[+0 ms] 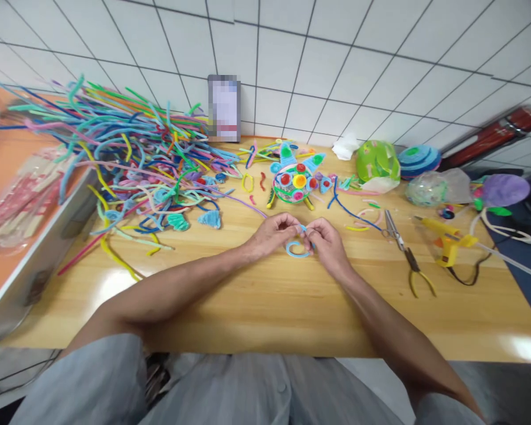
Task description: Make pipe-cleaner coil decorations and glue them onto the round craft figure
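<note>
Between my two hands is a light blue pipe cleaner (297,255), bent into a loop that hangs below the fingers. My left hand (278,231) pinches it near its top end. From the other side my right hand (326,241) grips the same pipe cleaner, the fingertips of both hands almost touching. Just beyond the hands stands a colourful craft figure (297,182) with blue and green pointed ears and several bright round pieces on its front. A purple pipe cleaner (243,203) reaches from the left toward my left hand.
A large heap of pipe cleaners (137,147) covers the table's left. Against the tiled wall leans a phone (224,109). To the right lie scissors (393,229), yellow-handled pliers (416,274) and a yellow glue gun (449,241). Behind them are a green ball-like item (377,164) and blue discs (419,160).
</note>
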The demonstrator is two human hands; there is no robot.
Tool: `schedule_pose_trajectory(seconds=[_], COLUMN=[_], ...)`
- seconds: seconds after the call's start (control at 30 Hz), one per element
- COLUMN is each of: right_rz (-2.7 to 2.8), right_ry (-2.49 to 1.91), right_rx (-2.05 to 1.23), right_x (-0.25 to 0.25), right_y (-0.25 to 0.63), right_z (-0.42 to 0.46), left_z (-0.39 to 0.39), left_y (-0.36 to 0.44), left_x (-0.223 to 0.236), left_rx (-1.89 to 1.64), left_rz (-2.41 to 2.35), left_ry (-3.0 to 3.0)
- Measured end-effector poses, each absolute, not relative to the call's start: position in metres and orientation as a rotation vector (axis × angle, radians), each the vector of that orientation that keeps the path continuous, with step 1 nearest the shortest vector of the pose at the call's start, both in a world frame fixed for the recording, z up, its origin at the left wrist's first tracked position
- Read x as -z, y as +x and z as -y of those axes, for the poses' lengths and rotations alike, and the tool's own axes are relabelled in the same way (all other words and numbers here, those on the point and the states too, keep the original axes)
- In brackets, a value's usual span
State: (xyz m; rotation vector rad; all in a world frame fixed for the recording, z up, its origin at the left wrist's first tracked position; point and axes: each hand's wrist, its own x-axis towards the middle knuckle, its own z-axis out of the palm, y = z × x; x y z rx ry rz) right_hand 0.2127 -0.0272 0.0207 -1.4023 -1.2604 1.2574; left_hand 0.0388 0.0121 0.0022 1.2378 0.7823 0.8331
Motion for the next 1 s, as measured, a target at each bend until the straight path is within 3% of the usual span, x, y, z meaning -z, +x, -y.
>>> schedule_pose_trajectory(seconds=[0.4, 0.8, 1.0], right_rz=[1.334, 1.351, 1.221], right_ry=[-1.412, -1.473, -1.392], right_rx=[-1.170, -1.040, -1.123], right_x=[-0.020, -0.021, -0.021], right_y=[0.218, 0.213, 0.210], right_z=[0.023, 0.023, 0.027], left_z=[-0.008, -0.019, -0.016], left_y=[0.036, 0.038, 0.037], left_x=[-0.012, -0.001, -0.005], left_rx=[-0.670, -0.776, -0.697], left_rz=[-0.830, -0.733, -0.763], left_ry=[1.568, 1.191, 1.184])
